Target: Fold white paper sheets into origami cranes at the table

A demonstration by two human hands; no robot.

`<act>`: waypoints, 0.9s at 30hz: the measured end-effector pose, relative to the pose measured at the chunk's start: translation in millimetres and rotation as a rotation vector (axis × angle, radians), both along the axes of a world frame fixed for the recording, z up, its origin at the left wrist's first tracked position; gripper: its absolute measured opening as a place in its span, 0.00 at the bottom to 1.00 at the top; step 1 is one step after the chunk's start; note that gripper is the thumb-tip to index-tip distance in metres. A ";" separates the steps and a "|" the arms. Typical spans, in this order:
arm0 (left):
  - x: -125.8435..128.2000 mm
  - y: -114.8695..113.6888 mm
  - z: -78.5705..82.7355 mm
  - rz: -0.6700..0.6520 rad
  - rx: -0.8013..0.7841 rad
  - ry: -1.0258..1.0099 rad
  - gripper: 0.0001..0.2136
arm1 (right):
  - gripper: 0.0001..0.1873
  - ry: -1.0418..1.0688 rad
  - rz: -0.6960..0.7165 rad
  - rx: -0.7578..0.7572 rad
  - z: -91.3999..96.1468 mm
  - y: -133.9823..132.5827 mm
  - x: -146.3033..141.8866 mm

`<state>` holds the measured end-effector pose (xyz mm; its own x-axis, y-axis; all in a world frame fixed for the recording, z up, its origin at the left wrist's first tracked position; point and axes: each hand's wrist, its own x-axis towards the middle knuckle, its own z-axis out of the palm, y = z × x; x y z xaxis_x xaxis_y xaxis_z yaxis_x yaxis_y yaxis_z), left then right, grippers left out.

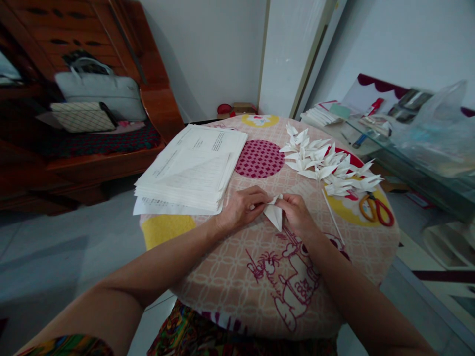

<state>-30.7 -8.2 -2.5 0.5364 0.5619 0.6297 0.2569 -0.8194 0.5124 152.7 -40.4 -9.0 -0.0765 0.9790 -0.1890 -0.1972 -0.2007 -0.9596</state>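
Note:
A small folded white paper piece (274, 212) lies between my two hands near the middle of the round table (267, 282). My left hand (245, 205) pinches its left edge with curled fingers. My right hand (297, 212) grips its right side, fingers closed on the paper. The pointed end of the fold hangs down toward the patterned tablecloth.
A thick stack of white sheets (193, 170) sits at the table's left. Several finished folded paper shapes (326, 165) lie at the far right, with orange-handled scissors (376, 208) beside them. A wooden bench with bags (92, 99) stands left, a cluttered glass shelf (408, 138) right.

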 end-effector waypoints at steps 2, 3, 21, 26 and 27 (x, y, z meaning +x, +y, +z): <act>-0.4 -1.9 0.7 -0.022 -0.003 0.054 0.10 | 0.11 0.005 0.006 -0.010 4.0 -1.3 -0.3; -0.4 -2.8 1.1 -0.033 -0.007 0.086 0.11 | 0.12 -0.002 0.005 -0.016 6.0 -1.8 -0.2; 4.6 -8.2 2.6 0.029 -0.110 0.193 0.13 | 0.15 0.006 -0.028 0.047 5.0 1.5 2.9; -1.9 7.1 4.6 0.147 -0.683 -0.244 0.15 | 0.16 -0.075 -0.037 0.054 4.8 2.4 5.0; -2.4 9.1 4.3 0.124 -0.797 -0.293 0.16 | 0.17 -0.091 -0.015 0.061 4.9 2.1 5.4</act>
<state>-33.1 1.0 1.7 0.3188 0.9395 0.1251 0.0882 -0.1608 0.9830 158.2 -38.3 -4.0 -0.0467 0.9898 -0.1346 -0.1110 -0.1391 -0.9840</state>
